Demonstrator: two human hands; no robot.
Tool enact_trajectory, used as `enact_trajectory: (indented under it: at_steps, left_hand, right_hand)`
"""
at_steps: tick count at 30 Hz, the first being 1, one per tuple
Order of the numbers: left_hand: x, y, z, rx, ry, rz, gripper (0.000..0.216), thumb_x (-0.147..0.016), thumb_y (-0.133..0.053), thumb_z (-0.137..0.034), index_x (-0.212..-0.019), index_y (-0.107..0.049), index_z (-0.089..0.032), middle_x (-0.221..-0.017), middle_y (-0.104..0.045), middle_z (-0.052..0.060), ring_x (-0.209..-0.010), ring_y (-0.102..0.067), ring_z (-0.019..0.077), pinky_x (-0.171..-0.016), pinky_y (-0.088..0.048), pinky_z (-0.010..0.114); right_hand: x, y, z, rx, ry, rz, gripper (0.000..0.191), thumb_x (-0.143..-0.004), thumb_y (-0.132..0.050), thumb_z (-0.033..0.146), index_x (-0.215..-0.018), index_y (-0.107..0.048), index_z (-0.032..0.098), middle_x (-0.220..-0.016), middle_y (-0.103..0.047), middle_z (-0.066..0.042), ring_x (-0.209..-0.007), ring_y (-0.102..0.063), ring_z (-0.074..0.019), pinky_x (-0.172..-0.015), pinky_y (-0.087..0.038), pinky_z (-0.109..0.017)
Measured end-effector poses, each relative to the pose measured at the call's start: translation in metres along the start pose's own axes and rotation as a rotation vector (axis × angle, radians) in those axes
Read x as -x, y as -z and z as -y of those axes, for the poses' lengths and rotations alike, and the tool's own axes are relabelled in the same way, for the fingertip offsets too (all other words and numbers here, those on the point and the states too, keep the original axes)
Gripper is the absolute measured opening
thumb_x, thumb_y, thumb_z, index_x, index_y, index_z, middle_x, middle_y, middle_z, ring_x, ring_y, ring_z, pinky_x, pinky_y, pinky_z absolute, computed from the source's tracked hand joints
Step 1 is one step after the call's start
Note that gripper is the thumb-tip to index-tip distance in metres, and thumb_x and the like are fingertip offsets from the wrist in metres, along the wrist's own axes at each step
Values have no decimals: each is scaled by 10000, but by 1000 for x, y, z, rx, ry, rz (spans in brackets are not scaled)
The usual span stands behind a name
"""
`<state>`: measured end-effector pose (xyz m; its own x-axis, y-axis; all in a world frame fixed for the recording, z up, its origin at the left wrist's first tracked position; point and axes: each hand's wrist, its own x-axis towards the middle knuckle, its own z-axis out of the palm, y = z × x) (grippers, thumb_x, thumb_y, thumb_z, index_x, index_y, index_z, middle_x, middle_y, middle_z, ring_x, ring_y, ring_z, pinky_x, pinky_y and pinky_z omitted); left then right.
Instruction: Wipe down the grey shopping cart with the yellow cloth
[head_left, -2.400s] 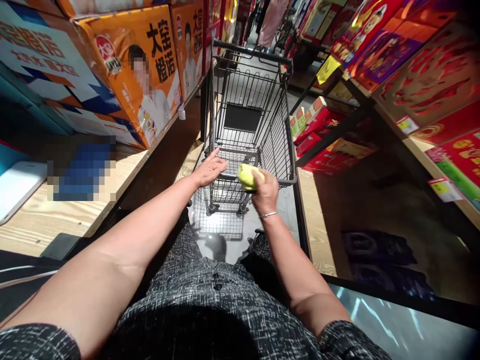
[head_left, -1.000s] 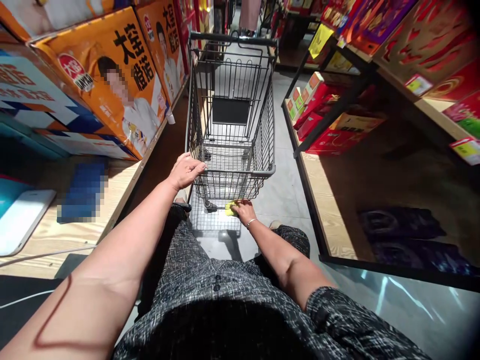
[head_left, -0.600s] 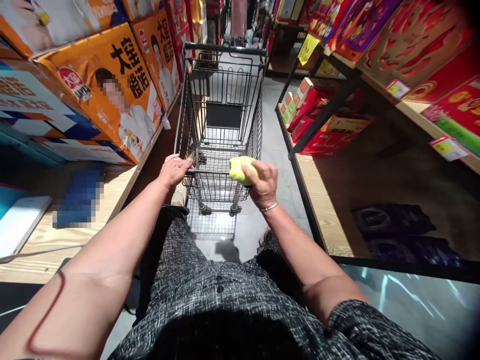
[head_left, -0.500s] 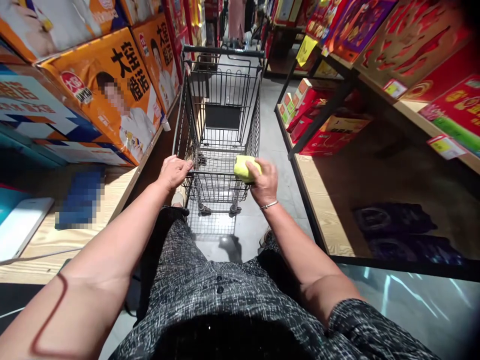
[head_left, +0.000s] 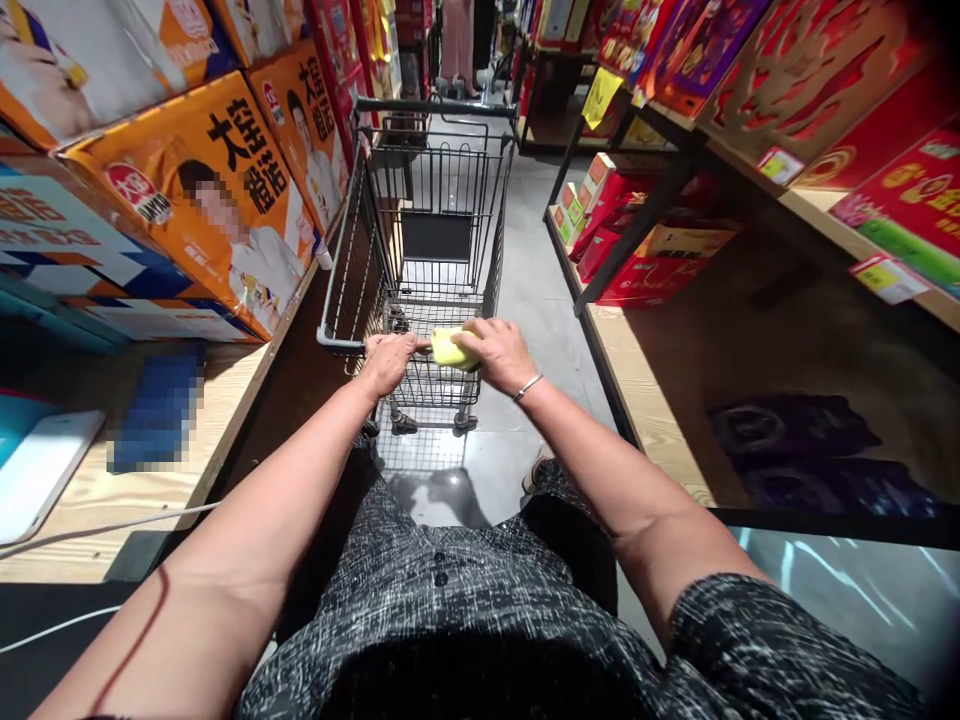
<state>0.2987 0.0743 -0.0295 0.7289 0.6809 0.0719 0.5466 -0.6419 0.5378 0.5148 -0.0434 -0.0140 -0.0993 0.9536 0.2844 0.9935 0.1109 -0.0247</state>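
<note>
A black wire shopping cart (head_left: 435,200) stands in the aisle in front of me, its basket bare. My left hand (head_left: 388,361) is closed over the near rim of the cart. My right hand (head_left: 499,352) presses a yellow-green cloth (head_left: 451,349) onto the same rim, just right of the left hand, fingers curled over the cloth. A thin bracelet sits on the right wrist.
Orange and blue boxes (head_left: 225,210) fill the left shelf. A wooden ledge (head_left: 97,500) there carries a white device (head_left: 41,470) and a cable. Red gift boxes (head_left: 645,250) line the right shelves. A person (head_left: 457,40) stands far down the aisle.
The right hand with the cloth went down to the cart's lower frame, rose to the rim's right side, then slid left along the rim to the left hand. The cart has swung leftward.
</note>
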Motion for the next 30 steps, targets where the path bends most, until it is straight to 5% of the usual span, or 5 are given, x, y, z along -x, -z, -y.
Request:
enact_trajectory:
  at_steps: [5, 13, 21, 30]
  left_hand:
    - [-5, -7, -14, -55, -10, -29, 370, -924, -552, -573, -1115, -760, -335, -1147, -754, 23, -1149, -587, 285, -1042, -316, 499]
    - [-10, -23, -37, -67, -12, -42, 263, -912, -619, -397, -1116, -762, -311, -1089, -754, 12, -1108, -603, 256, -1045, -293, 472]
    - [-17, -18, -34, -32, 0, -50, 248, -932, -584, -412, -1053, -778, -315, -1088, -771, -5, -1140, -605, 241, -1075, -268, 468]
    - [-15, 1, -3, 9, 10, -38, 333, -933, -515, -481, -886, -770, -273, -1027, -784, -5, -1096, -618, 240, -1072, -256, 472]
  right_hand:
    - [-23, 12, -57, 18, -107, 81, 302, -1033, -469, 174, -1161, -715, 293, -1304, -658, -31, -1141, -492, -253, -799, -295, -370]
    - [-37, 19, -94, 39, -41, 265, 353, -941, -497, 112, -1199, -690, 255, -1198, -643, -60, -1060, -503, -230, -676, -315, -313]
    - [-13, 24, -74, 21, -89, 249, 347, -966, -426, 108, -1148, -693, 237, -1188, -640, -81, -1080, -482, -251, -675, -316, -330]
    - [2, 16, -44, -151, -143, 114, 370, -904, -495, 64, -1157, -701, 239, -1207, -648, -75, -1125, -468, -260, -792, -387, -348]
